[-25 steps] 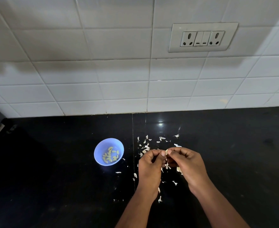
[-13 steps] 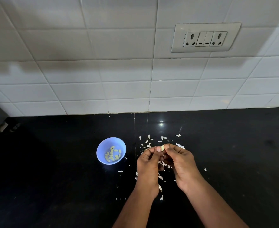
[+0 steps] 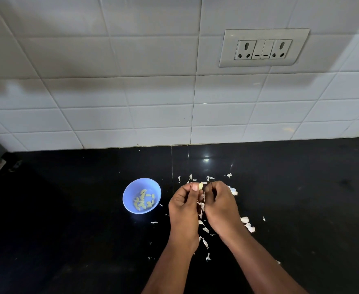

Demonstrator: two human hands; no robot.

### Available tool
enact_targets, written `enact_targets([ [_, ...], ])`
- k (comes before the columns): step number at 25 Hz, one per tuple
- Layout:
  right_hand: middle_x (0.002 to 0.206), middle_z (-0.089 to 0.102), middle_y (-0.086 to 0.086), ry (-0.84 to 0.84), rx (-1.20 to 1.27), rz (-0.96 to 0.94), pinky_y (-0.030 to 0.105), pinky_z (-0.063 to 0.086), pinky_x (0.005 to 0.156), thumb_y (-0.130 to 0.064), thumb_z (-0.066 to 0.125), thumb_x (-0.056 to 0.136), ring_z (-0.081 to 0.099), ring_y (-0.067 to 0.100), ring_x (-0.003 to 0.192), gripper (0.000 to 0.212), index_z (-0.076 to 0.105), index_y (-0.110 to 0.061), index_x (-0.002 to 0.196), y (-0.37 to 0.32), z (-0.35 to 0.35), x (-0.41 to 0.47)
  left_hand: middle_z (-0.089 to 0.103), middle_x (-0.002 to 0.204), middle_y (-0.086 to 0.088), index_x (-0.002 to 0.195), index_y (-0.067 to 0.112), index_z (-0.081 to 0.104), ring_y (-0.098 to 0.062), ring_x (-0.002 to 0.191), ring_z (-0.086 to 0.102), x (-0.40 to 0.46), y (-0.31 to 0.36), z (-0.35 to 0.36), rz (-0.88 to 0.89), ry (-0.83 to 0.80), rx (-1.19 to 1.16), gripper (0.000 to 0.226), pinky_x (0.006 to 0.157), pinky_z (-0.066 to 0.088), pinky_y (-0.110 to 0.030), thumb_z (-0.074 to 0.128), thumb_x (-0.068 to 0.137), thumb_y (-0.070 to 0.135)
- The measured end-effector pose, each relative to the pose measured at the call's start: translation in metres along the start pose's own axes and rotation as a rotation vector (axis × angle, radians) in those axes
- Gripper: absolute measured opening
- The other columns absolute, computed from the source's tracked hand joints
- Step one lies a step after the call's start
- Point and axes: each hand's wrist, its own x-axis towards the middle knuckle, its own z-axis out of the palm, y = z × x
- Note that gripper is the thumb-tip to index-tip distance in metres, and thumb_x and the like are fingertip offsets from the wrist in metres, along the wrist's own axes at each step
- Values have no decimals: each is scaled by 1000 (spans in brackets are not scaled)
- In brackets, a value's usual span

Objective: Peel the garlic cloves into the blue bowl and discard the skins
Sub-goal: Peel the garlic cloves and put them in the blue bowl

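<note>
A white tiled wall [image 3: 132, 92] fills the upper half, with a white socket plate [image 3: 263, 48] set into it at the right. Below runs a glossy black worktop [image 3: 68, 230]. Both forearms reach in from the bottom edge, hands touching near the middle. The left hand [image 3: 183, 205] has its fingers curled and pinches a pale garlic clove [image 3: 200, 185] at thumb tip; the right hand [image 3: 221, 205] curls in beside it, fingertips at the same clove, though its grip is partly hidden. Left of the hands, just apart, sits the blue bowl [image 3: 129, 192] holding peeled cloves [image 3: 143, 202]. Papery skins [image 3: 247, 224] lie scattered around and under the hands.
</note>
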Motion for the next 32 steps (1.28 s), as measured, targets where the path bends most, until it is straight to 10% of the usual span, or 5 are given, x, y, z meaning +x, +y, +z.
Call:
enact_targets([
  [5,79,74,-13,56,-13,-70,9,45,65,-19,78,91,67,-1,76,10,78,-25,84,10,-23,2,70,89,-3,92,17,79,-9,71,58,8,13,3,-8,-9,-144,8,56,41,-24,73,94,22],
  [11,68,73,-4,96,14,-15,34,52,55,-36,84,85,64,11,52,17,76,-27,74,-3,-51,8,71,97,-6,100,11,76,-12,77,60,3,4,0,-116,-39,-121,19,61,45,-27,82,83,10],
  [15,82,78,-9,4,39,-9,49,64,73,-26,69,100,76,16,71,16,77,-38,93,2,-50,6,71,93,-6,102,9,78,-12,74,60,4,1,3,-112,-20,-114,16,63,46,-28,81,86,7],
  [23,99,81,6,-97,559,88,40,59,91,-19,72,96,77,21,100,13,82,-14,102,-7,-40,-10,76,90,-5,95,11,75,-13,79,68,-3,-4,8,-88,-1,-79,11,70,49,-32,81,88,5],
  [32,98,80,10,-80,691,221,30,58,62,-9,65,100,76,15,80,12,71,-1,108,-7,-32,-15,79,94,-12,104,4,71,-20,78,68,-1,-4,1,-110,88,-106,13,68,52,-31,76,92,5],
])
